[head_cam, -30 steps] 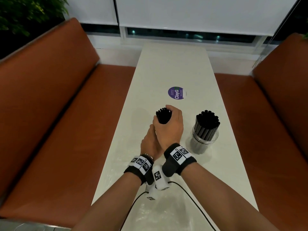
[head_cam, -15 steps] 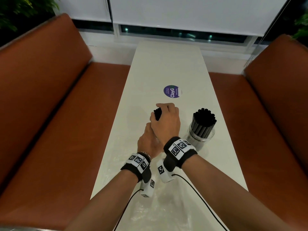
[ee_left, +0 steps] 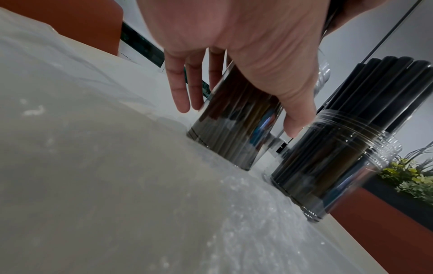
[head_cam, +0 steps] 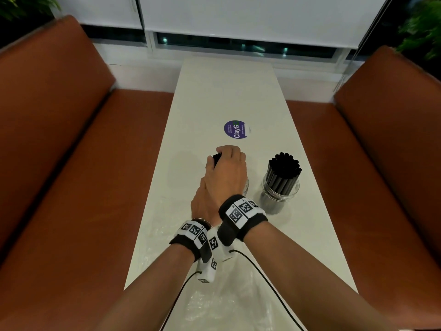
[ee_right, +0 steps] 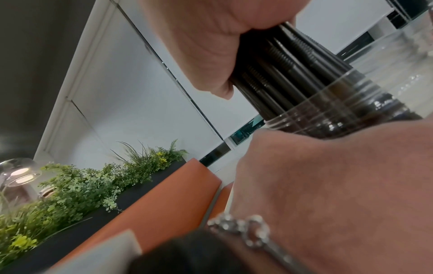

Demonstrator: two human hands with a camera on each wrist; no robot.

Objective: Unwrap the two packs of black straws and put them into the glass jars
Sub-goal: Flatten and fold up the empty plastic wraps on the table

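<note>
My right hand (head_cam: 226, 170) grips a bundle of black straws (head_cam: 216, 158) from above, and only their tips show past the fingers. In the right wrist view the straws (ee_right: 281, 70) stand upright inside the rim of a glass jar (ee_right: 339, 103). My left hand (head_cam: 202, 206) sits lower and holds that jar (ee_left: 234, 126), fingers on one side and thumb on the other. To the right stands a second glass jar (head_cam: 280, 197) full of black straws (head_cam: 284, 168), untouched.
The narrow white table (head_cam: 226, 91) runs away from me between two orange benches (head_cam: 59, 139). Crumpled clear plastic wrap (head_cam: 214, 302) lies on the near end under my forearms. A purple round sticker (head_cam: 235, 129) is beyond the hands.
My right hand has sunk with the straws, which now stand deeper in the jar, their tips mostly covered by my fingers. The left hand stays on the jar.
</note>
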